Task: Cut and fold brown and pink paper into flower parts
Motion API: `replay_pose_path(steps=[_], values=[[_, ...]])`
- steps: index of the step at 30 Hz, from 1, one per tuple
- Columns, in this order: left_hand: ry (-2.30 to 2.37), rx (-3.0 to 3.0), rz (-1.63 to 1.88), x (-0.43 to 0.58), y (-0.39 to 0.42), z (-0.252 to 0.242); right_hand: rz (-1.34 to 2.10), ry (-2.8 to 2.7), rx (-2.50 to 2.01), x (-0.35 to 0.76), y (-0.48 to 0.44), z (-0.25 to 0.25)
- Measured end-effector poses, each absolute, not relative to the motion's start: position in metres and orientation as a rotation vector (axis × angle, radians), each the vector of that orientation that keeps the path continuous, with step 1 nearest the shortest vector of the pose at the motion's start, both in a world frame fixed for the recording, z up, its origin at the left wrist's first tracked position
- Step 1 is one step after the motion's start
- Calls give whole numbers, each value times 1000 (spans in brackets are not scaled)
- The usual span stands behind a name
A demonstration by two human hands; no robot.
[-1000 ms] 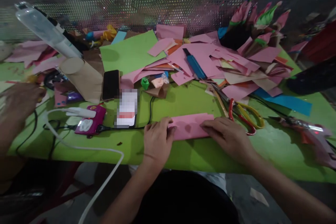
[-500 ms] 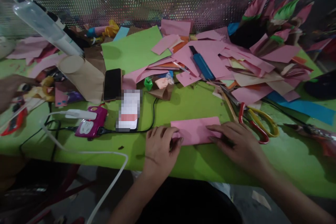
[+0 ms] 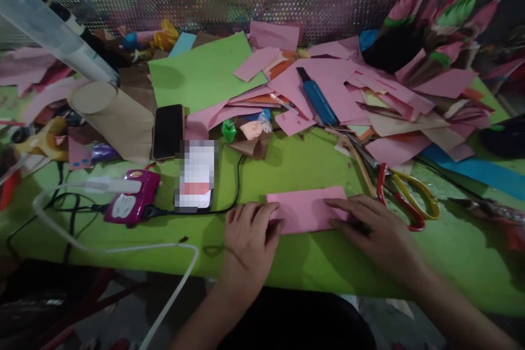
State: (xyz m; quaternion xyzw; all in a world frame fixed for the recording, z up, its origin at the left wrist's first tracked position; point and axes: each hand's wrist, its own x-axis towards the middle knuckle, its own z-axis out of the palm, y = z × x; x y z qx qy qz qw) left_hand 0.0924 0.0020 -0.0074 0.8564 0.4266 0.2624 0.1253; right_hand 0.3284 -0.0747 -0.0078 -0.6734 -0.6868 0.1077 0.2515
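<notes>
A folded strip of pink paper (image 3: 305,210) lies on the green tabletop in front of me. At its left end, my left hand (image 3: 251,235) has its fingers curled and its thumb and fingertips closed on the paper's edge. My right hand (image 3: 371,224) grips the opposite end, index finger along the top and thumb near the lower edge. Just beyond my right hand are scissors (image 3: 414,202) with red and yellow handles. A blue utility knife (image 3: 320,101) rests on pink sheets farther back.
Left of my hands lie a lit phone (image 3: 197,175), a dark phone (image 3: 168,131) and a magenta power adapter (image 3: 133,197) with cables. A brown paper roll (image 3: 115,120) and a green sheet (image 3: 205,71) are behind. Pink paper flowers (image 3: 447,22) stand back right.
The view has shifted slightly, so things at the left sit farther left. Another person's hand at the left edge has gone from view. Both my hands remain on the pink paper.
</notes>
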Motion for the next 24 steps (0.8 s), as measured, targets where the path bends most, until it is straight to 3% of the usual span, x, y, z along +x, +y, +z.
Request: replay_pose_path(steps=[24], values=[[1231,2528,767,91,4,-8,283,-1921,-1923,326,-75,-8]])
